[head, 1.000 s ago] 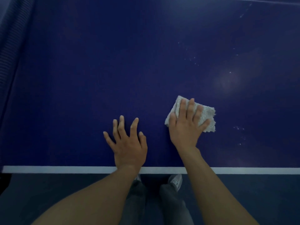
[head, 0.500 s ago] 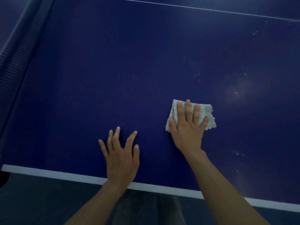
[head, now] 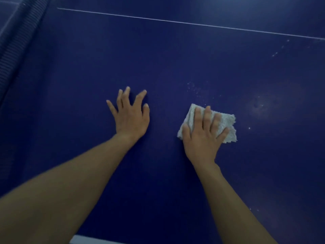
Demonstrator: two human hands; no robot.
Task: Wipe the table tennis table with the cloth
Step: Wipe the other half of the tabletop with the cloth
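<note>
One cloth lies pressed under your flat right hand. Your spread left hand rests leftward on the table, with specks beyond.

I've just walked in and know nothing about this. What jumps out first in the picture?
The pale cloth stands out against the dark blue table tennis table, right of centre, with the right hand pressed flat on it. The left hand rests on the table beside it, fingers spread. Whitish specks dot the surface just beyond the cloth.
</note>
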